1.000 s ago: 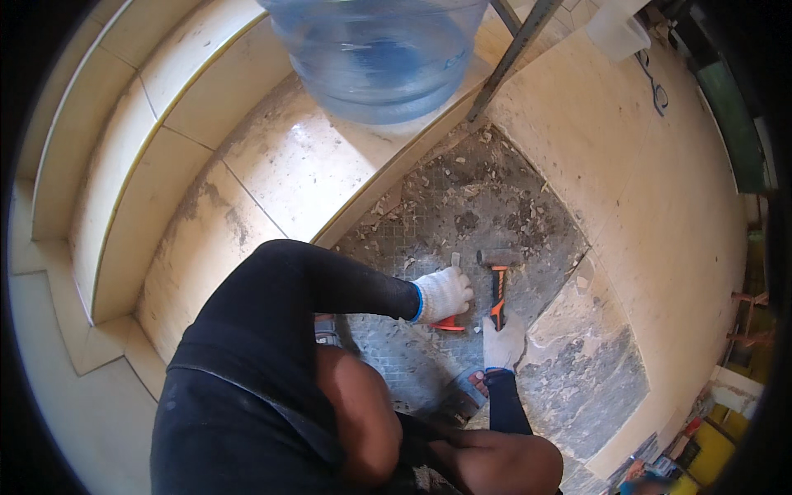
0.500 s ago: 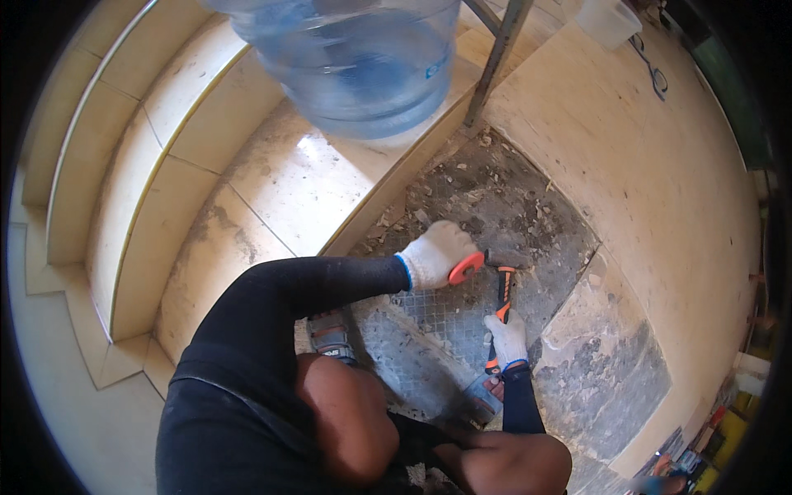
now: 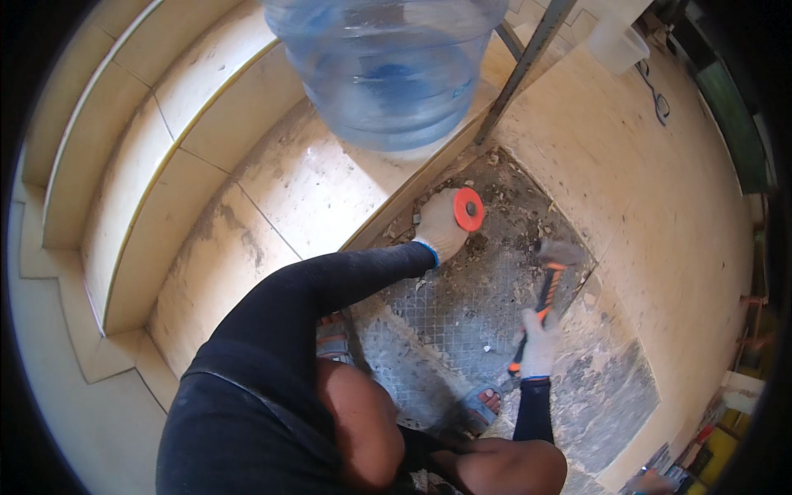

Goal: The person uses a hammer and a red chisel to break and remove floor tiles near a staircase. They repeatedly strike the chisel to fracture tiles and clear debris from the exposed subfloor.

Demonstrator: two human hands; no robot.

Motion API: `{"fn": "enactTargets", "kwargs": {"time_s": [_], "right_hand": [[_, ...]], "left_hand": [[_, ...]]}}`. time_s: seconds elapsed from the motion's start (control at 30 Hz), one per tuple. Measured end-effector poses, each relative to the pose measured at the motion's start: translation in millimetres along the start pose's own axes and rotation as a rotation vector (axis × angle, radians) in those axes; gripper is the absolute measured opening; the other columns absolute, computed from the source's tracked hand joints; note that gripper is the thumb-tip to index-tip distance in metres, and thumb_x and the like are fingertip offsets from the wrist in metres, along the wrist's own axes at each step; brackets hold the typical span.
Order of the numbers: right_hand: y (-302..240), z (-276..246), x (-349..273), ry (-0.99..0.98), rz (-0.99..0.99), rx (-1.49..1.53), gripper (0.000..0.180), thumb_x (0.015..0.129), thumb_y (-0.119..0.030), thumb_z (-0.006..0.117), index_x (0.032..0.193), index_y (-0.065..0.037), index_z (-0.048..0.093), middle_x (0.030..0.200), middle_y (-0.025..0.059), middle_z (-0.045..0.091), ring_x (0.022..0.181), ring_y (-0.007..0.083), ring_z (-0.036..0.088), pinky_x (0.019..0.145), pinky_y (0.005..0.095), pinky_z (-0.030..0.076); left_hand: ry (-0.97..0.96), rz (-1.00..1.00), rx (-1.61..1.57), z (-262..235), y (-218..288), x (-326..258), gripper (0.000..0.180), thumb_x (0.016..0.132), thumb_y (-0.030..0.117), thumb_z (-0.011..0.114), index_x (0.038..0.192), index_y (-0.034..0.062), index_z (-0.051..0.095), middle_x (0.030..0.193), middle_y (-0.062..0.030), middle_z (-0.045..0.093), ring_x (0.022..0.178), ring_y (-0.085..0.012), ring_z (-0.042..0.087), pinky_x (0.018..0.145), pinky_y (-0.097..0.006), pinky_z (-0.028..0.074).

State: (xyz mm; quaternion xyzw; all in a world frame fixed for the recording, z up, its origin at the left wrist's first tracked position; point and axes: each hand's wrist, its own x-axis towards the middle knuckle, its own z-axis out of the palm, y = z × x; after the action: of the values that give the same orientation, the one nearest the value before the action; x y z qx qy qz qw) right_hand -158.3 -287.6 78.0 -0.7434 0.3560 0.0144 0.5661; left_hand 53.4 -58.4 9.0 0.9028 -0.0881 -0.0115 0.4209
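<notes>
On the stripped floor patch [image 3: 495, 289]:
Left hand [image 3: 441, 227]: my fist closed around a chisel's orange guard [image 3: 469, 209].
Right hand [image 3: 538, 346]: I grip the hammer [image 3: 546, 285].
Progress: tile removed; mortar debris remains, I judge.

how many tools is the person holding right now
2: a chisel with an orange hand guard in the left hand at the stripped patch's edge, and a hammer in the right hand. Others may be hidden.

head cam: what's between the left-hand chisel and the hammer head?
Only bare gridded mortar bed with loose debris lies between the chisel and the hammer, in the head view.
</notes>
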Motion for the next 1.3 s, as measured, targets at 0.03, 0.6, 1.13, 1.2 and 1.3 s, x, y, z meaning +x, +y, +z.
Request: {"fn": "enactTargets", "kwargs": {"time_s": [0.03, 0.6, 1.13, 1.2, 1.3], "right_hand": [[-19, -1, -1, 0.120, -0.020, -0.031, 0.016, 0.102, -0.013, 0.076, 0.110, -0.005, 0.065, 0.078, 0.0029, 0.064, 0.061, 0.0122, 0.061, 0.052, 0.0308, 0.049], [-58, 70, -13, -0.255, -0.373, -0.311, 0.023, 0.107, -0.026, 0.075, 0.104, -0.006, 0.066, 0.070, 0.0032, 0.064, 0.061, 0.0136, 0.069, 0.053, 0.0336, 0.053], [-76, 49, -18, -0.202, -0.066, -0.045, 0.033, 0.103, -0.031, 0.077, 0.096, -0.001, 0.066, 0.068, 0.0048, 0.064, 0.053, 0.0171, 0.066, 0.047, 0.0351, 0.051], [-99, 16, -29, -0.074, -0.063, 0.042, 0.034, 0.102, -0.033, 0.079, 0.100, -0.001, 0.069, 0.068, 0.0037, 0.065, 0.055, 0.0162, 0.068, 0.050, 0.0340, 0.053], [-132, -15, -28, 0.056, -0.333, 0.350, 0.028, 0.109, -0.025, 0.072, 0.094, -0.004, 0.063, 0.069, 0.0028, 0.062, 0.052, 0.0131, 0.060, 0.050, 0.0302, 0.048]], "left_hand": [[0.043, 0.026, -0.062, -2, 0, 1, 0.025, 0.095, 0.021, 0.072, 0.114, 0.0047, 0.074, 0.111, -0.0260, 0.074, 0.110, -0.0483, 0.070, 0.095, -0.056, 0.057], [-0.212, 0.271, -0.119, -11, -23, -8, 0.029, 0.098, 0.024, 0.075, 0.119, 0.0041, 0.072, 0.118, -0.0230, 0.074, 0.116, -0.0466, 0.068, 0.100, -0.051, 0.056], [-0.168, 0.242, -0.042, -4, -44, -2, 0.044, 0.099, 0.025, 0.081, 0.136, 0.0050, 0.070, 0.133, -0.0182, 0.074, 0.129, -0.0363, 0.070, 0.110, -0.045, 0.055], [-0.244, 0.162, -0.093, -4, -45, -1, 0.043, 0.099, 0.024, 0.081, 0.136, 0.0045, 0.070, 0.133, -0.0180, 0.074, 0.128, -0.0347, 0.071, 0.109, -0.044, 0.055], [-0.232, 0.160, -0.092, -5, -44, -1, 0.042, 0.099, 0.022, 0.081, 0.136, 0.0037, 0.070, 0.133, -0.0182, 0.074, 0.127, -0.0331, 0.071, 0.107, -0.043, 0.056]]}}
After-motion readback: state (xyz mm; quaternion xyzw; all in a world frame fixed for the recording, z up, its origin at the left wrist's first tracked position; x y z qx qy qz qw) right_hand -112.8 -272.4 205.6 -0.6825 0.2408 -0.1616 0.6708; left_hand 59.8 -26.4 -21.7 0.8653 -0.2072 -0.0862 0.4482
